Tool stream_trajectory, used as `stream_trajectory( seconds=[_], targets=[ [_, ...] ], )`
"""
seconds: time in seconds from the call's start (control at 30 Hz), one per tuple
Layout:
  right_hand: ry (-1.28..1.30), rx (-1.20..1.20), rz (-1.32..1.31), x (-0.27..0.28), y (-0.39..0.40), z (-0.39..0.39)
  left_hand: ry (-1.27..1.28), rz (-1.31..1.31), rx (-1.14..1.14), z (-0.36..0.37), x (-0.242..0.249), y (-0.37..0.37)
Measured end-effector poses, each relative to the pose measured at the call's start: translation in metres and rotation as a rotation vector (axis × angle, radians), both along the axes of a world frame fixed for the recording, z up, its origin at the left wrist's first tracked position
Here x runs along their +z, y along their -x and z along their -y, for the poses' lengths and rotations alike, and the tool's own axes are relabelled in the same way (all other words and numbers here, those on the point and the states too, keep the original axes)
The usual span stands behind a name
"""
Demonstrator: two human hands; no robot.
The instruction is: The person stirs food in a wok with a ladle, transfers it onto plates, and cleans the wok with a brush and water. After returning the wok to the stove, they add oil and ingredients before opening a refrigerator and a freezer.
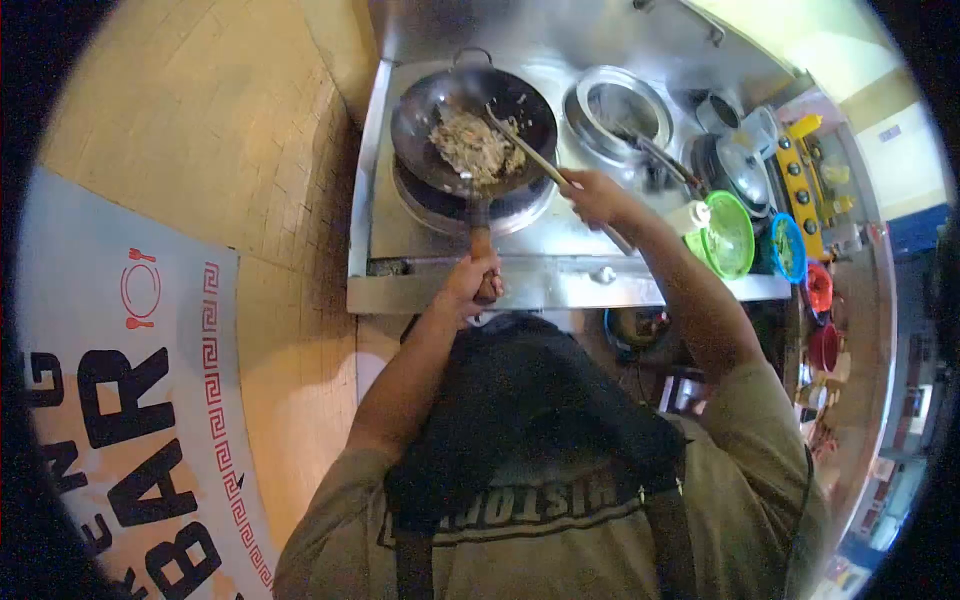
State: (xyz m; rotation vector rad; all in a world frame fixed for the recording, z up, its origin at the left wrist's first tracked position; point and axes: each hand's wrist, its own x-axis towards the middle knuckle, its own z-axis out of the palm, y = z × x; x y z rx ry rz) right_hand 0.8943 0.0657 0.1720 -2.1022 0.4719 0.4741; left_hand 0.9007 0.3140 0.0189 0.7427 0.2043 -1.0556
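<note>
Wok (408,120): dark, on the left burner ring (425,212), loop handle at its far edge, wooden handle (481,243) pointing near. Contents: food (470,145), brown and pale pieces, mostly at the middle. Left hand (474,284): closed round the wooden handle. Right hand (596,197): closed round the shaft of a ladle (537,157), its far end in the food. Right of the wok: metal ring (652,92) on the steel stove (570,235). Farther right: lidded pot (742,172). Near the pot: green basket (729,236), white bottle (689,217) just beside it; blue basket (788,248) to its right.
</note>
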Motion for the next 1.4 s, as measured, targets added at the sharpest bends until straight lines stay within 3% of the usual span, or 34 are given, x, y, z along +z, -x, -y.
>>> stream_trajectory(
  seconds=[0.03, 0.1, 0.13, 0.23, 0.33, 0.4, 0.5, 0.6, 0.63, 0.67, 0.7, 0.73, 0.77, 0.83, 0.93, 1.03, 1.07, 1.1, 1.17, 1.33, 1.4],
  targets=[
    [-0.014, 0.025, 0.001, -0.001, -0.005, -0.005, 0.002, -0.002, -0.010, 0.000, -0.005, 0.004],
    [0.341, 0.270, 0.035, 0.013, -0.007, -0.022, 0.015, 0.014, -0.019, -0.002, -0.006, 0.002],
    [0.595, 0.477, 0.421, -0.048, -0.004, 0.009, 0.020, 0.018, -0.023, -0.003, -0.005, 0.001],
    [0.882, 0.608, 0.018, 0.048, 0.046, -0.022, 0.012, -0.004, 0.017, -0.001, -0.006, 0.003],
    [1.012, 0.571, 0.075, 0.027, 0.043, -0.018, 0.025, -0.070, -0.010, -0.002, -0.010, 0.000],
    [0.870, 0.456, 0.324, -0.010, 0.009, -0.017, 0.031, -0.068, -0.009, -0.002, -0.009, -0.002],
    [0.659, 0.446, 0.190, -0.013, -0.010, -0.047, 0.022, -0.053, -0.063, -0.008, -0.007, -0.009],
    [0.710, 0.510, -0.007, 0.032, 0.049, -0.061, -0.044, 0.010, -0.089, -0.007, -0.003, 0.003],
    [0.716, 0.488, -0.033, 0.035, 0.051, -0.051, -0.066, 0.046, -0.083, -0.003, 0.008, 0.006],
    [0.721, 0.456, -0.053, 0.038, 0.050, -0.038, 0.057, -0.122, 0.039, 0.010, 0.057, 0.023],
    [0.716, 0.426, -0.076, 0.038, 0.050, -0.027, 0.033, -0.099, 0.018, 0.019, 0.062, 0.030],
    [0.605, 0.445, 0.140, 0.039, 0.048, -0.011, 0.008, -0.077, 0.009, 0.024, 0.065, 0.034],
    [0.329, 0.289, -0.019, 0.070, 0.044, -0.016, -0.012, -0.046, 0.009, 0.027, 0.067, 0.033],
    [-0.101, 0.195, -0.101, 0.081, 0.049, 0.001, -0.019, -0.067, 0.025, 0.024, 0.053, 0.019],
    [-0.192, 0.017, -0.229, 0.124, 0.060, -0.008, 0.033, -0.072, 0.006, 0.025, 0.031, 0.017],
    [-0.037, 0.247, -0.251, 0.124, 0.073, -0.001, 0.018, -0.050, 0.020, 0.025, 0.029, 0.015],
    [0.263, 0.372, -0.251, 0.119, 0.077, -0.004, 0.016, -0.052, 0.016, 0.023, 0.018, 0.014],
    [0.680, 0.652, 0.114, 0.076, 0.088, 0.015, 0.016, -0.056, 0.014, 0.022, 0.012, 0.013],
    [0.908, 0.593, -0.005, 0.073, 0.088, 0.004, 0.023, -0.060, 0.017, 0.020, 0.010, 0.015],
    [0.719, 0.410, 0.064, -0.013, 0.029, -0.003, -0.004, -0.073, 0.031, 0.017, 0.022, 0.014],
    [0.726, 0.489, 0.029, -0.007, 0.033, -0.016, -0.011, -0.131, -0.033, 0.011, 0.009, 0.004]
  ],
)
